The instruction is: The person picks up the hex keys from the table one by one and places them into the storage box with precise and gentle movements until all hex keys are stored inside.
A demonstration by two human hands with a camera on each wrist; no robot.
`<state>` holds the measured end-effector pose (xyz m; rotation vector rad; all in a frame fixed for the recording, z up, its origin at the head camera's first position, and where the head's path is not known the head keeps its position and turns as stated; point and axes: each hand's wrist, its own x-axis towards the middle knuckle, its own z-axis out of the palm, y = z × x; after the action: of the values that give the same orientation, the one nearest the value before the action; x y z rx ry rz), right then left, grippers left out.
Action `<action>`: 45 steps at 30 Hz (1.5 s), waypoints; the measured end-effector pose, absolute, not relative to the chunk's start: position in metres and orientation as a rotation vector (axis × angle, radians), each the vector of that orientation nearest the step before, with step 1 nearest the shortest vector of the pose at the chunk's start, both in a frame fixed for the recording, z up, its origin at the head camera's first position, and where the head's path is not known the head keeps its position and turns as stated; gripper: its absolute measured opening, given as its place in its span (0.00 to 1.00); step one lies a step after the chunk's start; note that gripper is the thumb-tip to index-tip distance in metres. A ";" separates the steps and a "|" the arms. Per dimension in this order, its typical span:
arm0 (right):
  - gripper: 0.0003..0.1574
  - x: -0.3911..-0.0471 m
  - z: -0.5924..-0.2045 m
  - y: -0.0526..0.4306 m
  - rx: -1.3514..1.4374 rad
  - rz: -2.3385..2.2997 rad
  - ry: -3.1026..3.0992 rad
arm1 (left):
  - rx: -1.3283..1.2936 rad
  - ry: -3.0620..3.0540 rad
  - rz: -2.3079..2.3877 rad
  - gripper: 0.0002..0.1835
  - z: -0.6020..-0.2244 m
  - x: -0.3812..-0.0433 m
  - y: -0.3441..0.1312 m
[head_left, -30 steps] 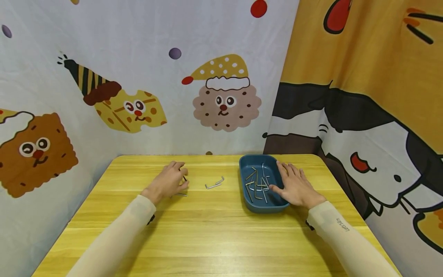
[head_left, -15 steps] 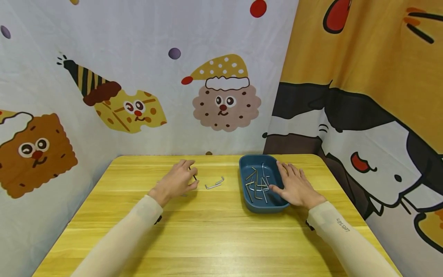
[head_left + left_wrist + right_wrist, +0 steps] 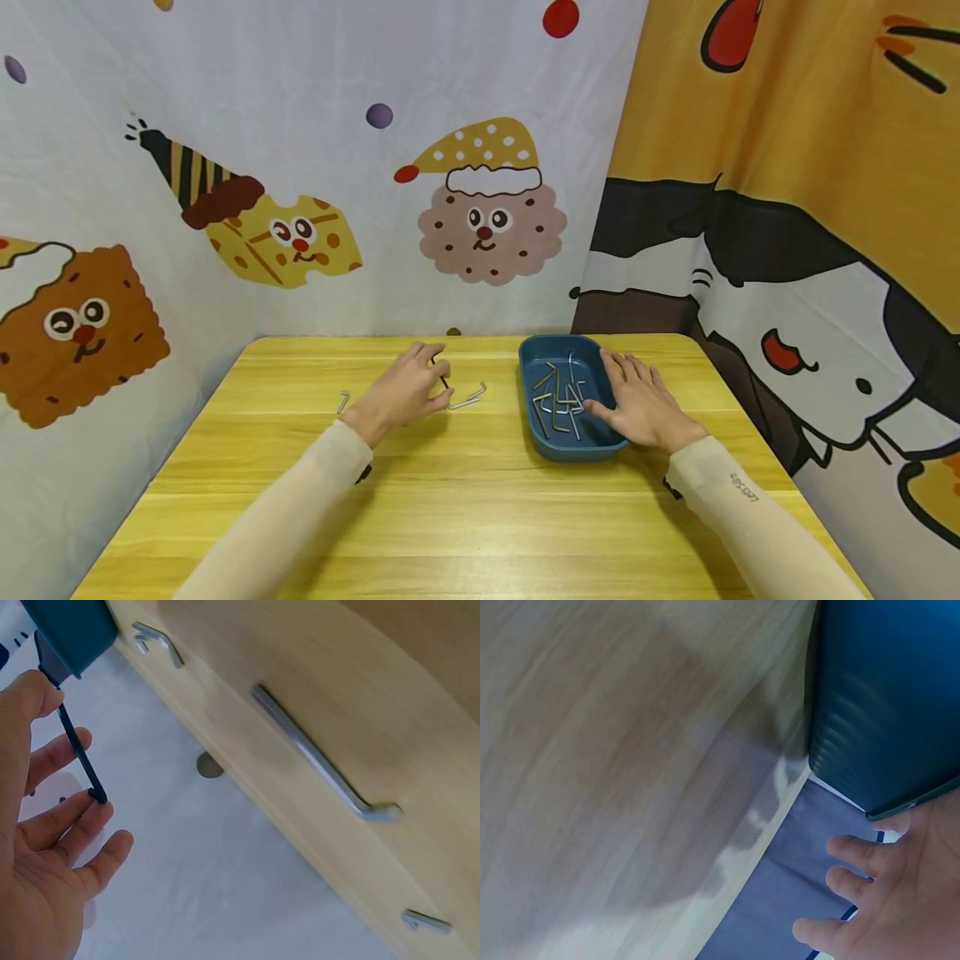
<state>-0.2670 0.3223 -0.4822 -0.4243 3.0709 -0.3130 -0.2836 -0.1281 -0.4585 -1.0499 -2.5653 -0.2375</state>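
My left hand [image 3: 401, 390] pinches a black hex key [image 3: 81, 754] between thumb and fingers, over the table left of the blue tray [image 3: 573, 454]. Just past the thumb lie silver hex keys [image 3: 467, 402] on the wood. My right hand [image 3: 641, 407] rests on the tray's right rim, its thumb reaching over the inside and its fingers spread along the outer side. Inside the tray are several silver and brownish hex keys [image 3: 557, 400]. Under the left hand, the left wrist view has a longer silver hex key [image 3: 315, 754], mostly hidden in the head view.
Another small hex key [image 3: 342, 402] lies left of the left wrist. The wooden table [image 3: 450, 517] ends at the back against a white curtain [image 3: 315, 83] with cartoon prints. An orange curtain [image 3: 810, 108] hangs at the right.
My left hand has moved right toward the tray with the black hex key, uncovering a small hex key behind its wrist. The right hand and the tray stay put.
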 end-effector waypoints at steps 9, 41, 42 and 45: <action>0.68 -0.267 -0.481 0.321 -0.426 -0.313 3.064 | -1.074 -2.566 -0.255 0.10 -0.456 -0.282 -0.111; 0.66 -0.267 -0.480 0.322 -0.412 -0.296 3.087 | -1.227 -2.551 -0.323 0.09 -0.445 -0.294 -0.038; 0.66 -0.266 -0.480 0.321 -0.412 -0.298 3.086 | -1.235 -2.555 -0.316 0.09 -0.445 -0.295 -0.036; 0.66 -0.266 -0.480 0.321 -0.409 -0.300 3.083 | -1.259 -2.559 -0.309 0.10 -0.443 -0.299 -0.029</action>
<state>-0.2664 0.3207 -0.4800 -0.4094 3.0831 -0.3001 -0.2989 -0.0286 -0.4430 -1.2594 -2.5594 -0.3089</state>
